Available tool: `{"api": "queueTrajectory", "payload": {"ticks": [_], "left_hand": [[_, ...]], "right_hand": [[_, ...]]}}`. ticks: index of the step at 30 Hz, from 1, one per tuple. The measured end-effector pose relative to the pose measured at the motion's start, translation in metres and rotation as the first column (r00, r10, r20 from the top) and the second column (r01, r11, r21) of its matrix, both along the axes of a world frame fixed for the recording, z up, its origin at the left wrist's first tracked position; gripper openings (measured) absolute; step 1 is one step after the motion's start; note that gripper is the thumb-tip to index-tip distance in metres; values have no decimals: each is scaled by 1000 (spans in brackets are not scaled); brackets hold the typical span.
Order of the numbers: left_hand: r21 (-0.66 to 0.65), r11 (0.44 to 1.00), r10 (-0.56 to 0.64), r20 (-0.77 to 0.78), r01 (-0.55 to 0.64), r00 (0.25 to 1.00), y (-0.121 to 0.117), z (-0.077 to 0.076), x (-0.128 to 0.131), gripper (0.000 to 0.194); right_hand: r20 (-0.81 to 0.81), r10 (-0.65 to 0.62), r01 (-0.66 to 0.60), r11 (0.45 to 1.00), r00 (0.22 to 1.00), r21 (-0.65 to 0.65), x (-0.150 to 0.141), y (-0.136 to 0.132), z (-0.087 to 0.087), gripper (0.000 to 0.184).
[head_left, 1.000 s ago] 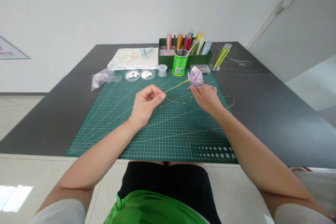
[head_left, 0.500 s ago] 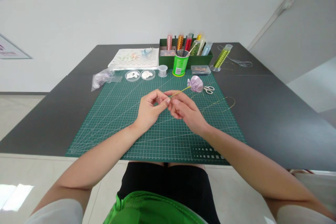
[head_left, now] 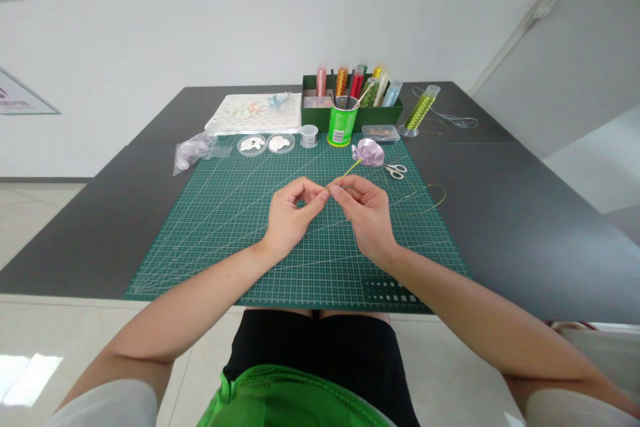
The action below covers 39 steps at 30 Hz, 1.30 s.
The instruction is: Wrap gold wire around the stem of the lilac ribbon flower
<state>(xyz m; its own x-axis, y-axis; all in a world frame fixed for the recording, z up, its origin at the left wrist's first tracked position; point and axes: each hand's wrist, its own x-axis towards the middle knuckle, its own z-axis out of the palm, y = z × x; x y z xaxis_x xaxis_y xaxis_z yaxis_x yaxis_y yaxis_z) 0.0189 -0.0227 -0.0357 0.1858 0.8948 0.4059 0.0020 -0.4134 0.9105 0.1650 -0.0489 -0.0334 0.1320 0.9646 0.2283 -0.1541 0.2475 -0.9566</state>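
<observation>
Scissors [head_left: 391,167] R of flower [head_left: 369,152], cup [head_left: 341,125] before box [head_left: 316,119], bag [head_left: 193,152] far L

hands [head_left: 295,213] [head_left: 371,217]: 2 | lilac flower [head_left: 369,153]: 1 | scissors [head_left: 396,172]: 1 | shallow dishes [head_left: 252,145] [head_left: 279,143]: 2 | can [head_left: 342,125]: 1 | mat [head_left: 225,233]: 1

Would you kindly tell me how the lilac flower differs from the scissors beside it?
The flower has lilac, petal-like folds; the scissors have whitish loop handles. The flower is held by its yellow-green stem; the scissors lie on the cutting mat.
</observation>
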Motion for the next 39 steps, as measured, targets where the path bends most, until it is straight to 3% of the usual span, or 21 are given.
{"api": "queueTrajectory", "payload": {"ticks": [4,13,32,39], "left_hand": [[-23,999,-32,-10,31,999,2,2,-2,17],[-313,918,-204,153,243,967,4,6,-5,22],[-296,915,-262,87,276,961,8,7,-10,24],[-174,973,-139,76,150,987,7,9,-11,25]], "right_hand": [[22,-20,19,999,1000,41,3,1,1,22],[48,22,-26,996,999,85,8,4,-1,20],[277,-2,-46,985,961,167,21,5,7,19],[303,-62,-9,974,951,228,24,9,3,10]]}}
